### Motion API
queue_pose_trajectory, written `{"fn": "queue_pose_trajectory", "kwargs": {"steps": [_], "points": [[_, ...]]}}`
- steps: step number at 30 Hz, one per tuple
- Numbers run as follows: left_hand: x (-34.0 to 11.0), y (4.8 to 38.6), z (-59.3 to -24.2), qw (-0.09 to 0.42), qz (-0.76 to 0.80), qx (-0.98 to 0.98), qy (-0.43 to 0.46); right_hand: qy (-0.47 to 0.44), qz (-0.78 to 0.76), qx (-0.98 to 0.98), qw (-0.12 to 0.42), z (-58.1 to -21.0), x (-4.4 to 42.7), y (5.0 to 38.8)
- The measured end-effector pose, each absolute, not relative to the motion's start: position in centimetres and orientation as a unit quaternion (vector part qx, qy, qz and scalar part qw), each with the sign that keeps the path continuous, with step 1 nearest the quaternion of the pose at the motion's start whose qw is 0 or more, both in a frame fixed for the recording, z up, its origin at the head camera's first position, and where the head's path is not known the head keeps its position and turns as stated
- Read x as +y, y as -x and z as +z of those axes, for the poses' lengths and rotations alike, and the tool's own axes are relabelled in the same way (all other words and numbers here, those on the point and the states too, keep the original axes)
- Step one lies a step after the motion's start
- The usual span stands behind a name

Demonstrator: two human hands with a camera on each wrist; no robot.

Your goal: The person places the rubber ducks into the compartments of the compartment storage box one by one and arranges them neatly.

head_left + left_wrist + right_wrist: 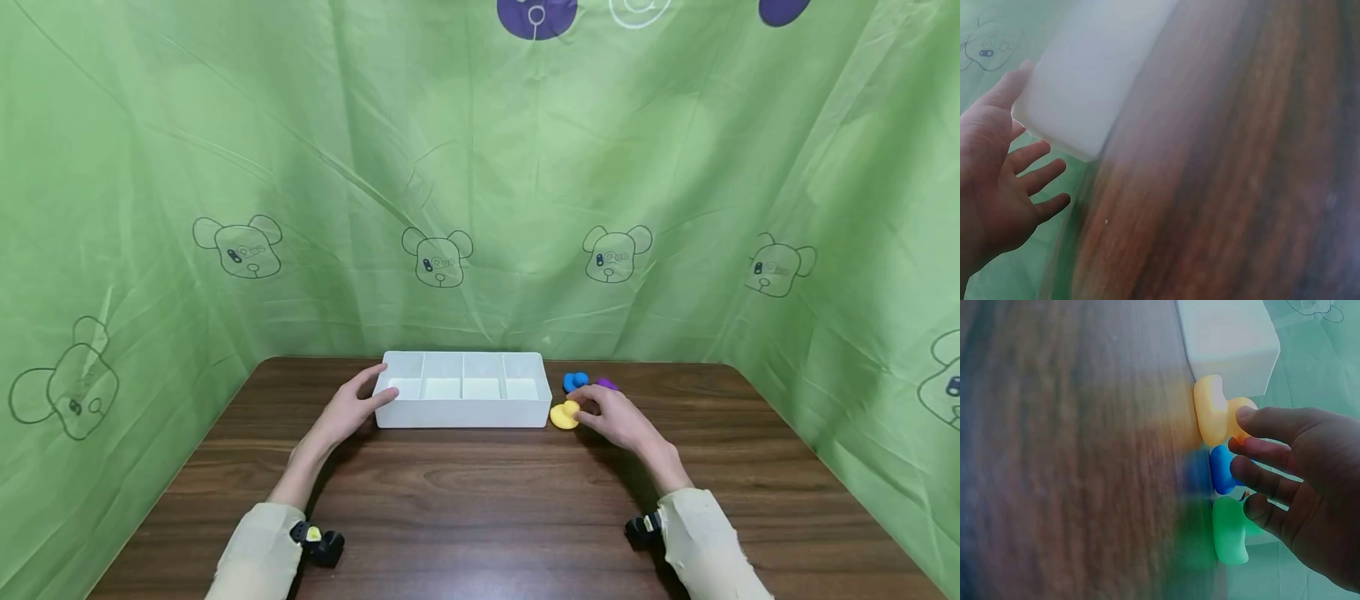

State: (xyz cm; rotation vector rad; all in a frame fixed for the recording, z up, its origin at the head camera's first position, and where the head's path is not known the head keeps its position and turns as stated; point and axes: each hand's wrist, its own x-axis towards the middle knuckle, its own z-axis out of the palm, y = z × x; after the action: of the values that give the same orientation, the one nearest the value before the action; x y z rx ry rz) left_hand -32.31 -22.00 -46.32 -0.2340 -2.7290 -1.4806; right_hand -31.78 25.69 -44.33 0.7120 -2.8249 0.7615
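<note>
A white box [461, 413] with several compartments in a row stands toward the back of the table. My left hand [352, 408] rests on its left end, thumb at the front rim, fingers fairly straight; the left wrist view shows the other fingers spread beyond the box [1085, 81]. Just off the box's right end, my right hand [618, 419] pinches the head of a yellow toy duck [562, 416] between thumb and index finger. The duck [1210, 409] appears to sit on the table. Behind it are a blue toy duck [576, 382] and a purple toy [606, 384], partly covered by the hand.
A green toy duck [1230, 531] shows beyond the blue one in the right wrist view; my right hand hides it from the head view. The brown wooden table [465, 508] ends at a green curtain [487, 208] with bear-face drawings.
</note>
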Motion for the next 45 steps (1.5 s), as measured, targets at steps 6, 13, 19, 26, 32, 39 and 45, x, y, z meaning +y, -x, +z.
{"fn": "queue_pose_trajectory", "kwargs": {"steps": [6,13,19,26,32,39,45], "points": [[-22.0,32.1,-46.4,0.016,-0.479,-0.875,0.072,-0.227,0.247,-0.939,0.071,-44.2,25.4,31.7],[-22.2,32.2,-46.3,0.017,-0.484,-0.872,0.071,-0.234,0.247,-0.937,0.081,-43.9,25.3,31.6],[-21.9,32.3,-46.1,0.020,-0.484,-0.872,0.072,-0.221,0.254,-0.937,0.090,-43.3,25.8,31.2],[-21.5,32.3,-46.1,0.020,-0.496,-0.865,0.069,-0.209,0.251,-0.940,0.099,-42.9,26.3,31.1],[-21.5,32.2,-46.4,0.018,-0.500,-0.863,0.073,-0.200,0.264,-0.939,0.090,-42.3,26.6,30.8],[-21.8,32.1,-46.5,0.022,-0.504,-0.860,0.074,-0.205,0.266,-0.936,0.108,-41.0,26.7,31.3],[-21.8,32.1,-46.6,0.021,-0.507,-0.859,0.072,-0.212,0.260,-0.935,0.116,-40.2,26.5,31.8]]}}
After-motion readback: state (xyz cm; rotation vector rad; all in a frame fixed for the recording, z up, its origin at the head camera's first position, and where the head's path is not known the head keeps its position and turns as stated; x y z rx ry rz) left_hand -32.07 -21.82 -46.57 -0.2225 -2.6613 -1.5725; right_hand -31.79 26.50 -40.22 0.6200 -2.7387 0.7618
